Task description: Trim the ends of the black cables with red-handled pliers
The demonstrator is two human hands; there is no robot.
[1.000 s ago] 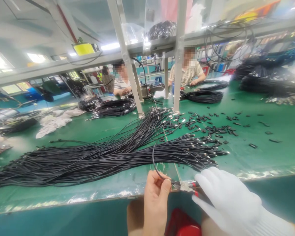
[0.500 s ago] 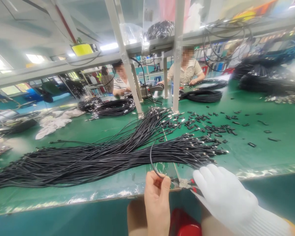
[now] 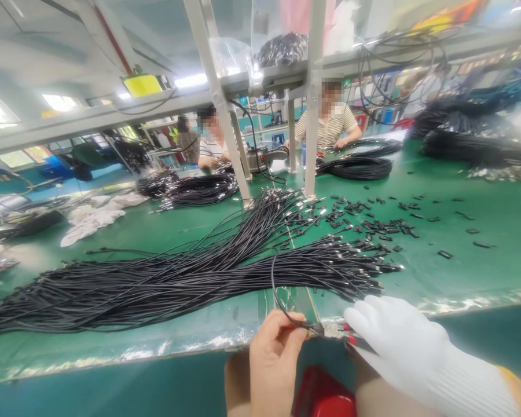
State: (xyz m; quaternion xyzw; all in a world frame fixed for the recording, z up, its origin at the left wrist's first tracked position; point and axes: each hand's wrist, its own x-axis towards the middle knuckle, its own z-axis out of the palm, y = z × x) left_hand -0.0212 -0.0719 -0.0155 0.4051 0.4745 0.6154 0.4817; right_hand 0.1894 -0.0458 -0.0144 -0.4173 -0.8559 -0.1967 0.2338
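Note:
Near the table's front edge my bare left hand (image 3: 278, 353) pinches a black cable (image 3: 276, 294) close to its end. That cable arches up over the bundle behind it. My right hand (image 3: 399, 336), in a white knitted glove, is closed round pliers (image 3: 351, 335) with red and black handles. The jaws meet the cable's end just right of my left fingertips; blur hides exactly what they grip. Behind my hands lies a thick bundle of black cables (image 3: 191, 284), its connector ends pointing right. A second bundle (image 3: 260, 226) slants away toward the shelf post.
Small black plastic pieces (image 3: 386, 227) lie scattered on the green tabletop (image 3: 451, 272). Shelf posts (image 3: 312, 116) rise from the table. Coiled cables (image 3: 360, 169) lie farther back, by two people at work. White cloth (image 3: 95, 220) is at the left. A red stool (image 3: 330, 399) shows below.
My left hand has shifted slightly down and left. The pliers and my right hand have moved slightly right, and the cable's dark end now shows more clearly between the hands.

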